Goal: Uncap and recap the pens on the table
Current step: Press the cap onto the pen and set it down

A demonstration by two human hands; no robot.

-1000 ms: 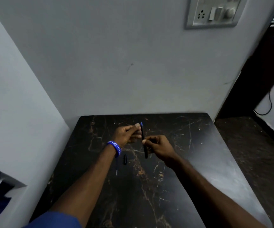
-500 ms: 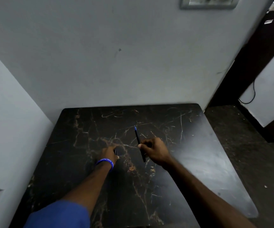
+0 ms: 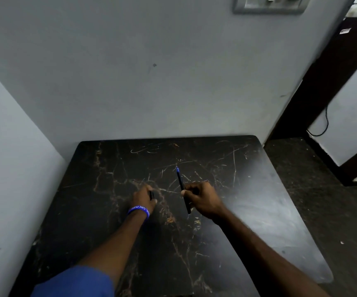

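Observation:
A thin dark pen (image 3: 180, 181) with a bare blue tip points up and away from me, and my right hand (image 3: 202, 199) grips it around the middle above the black marble table (image 3: 259, 211). My left hand (image 3: 144, 197), with a blue wristband, rests low on the table to the left, its fingers closed on a small black pen cap (image 3: 151, 195). Only a short piece of the cap shows between the fingers. The two hands are apart, with a gap of tabletop between them.
The table stands in a corner, with a grey wall (image 3: 152, 82) behind it and another wall on the left. On the right the tabletop ends at a dark floor (image 3: 323, 200). A switch plate (image 3: 269, 5) hangs high on the back wall.
My left hand left the pen tip, dropped to the table and closed on the cap that lay there. My right hand kept the pen and barely moved. My view tilted down.

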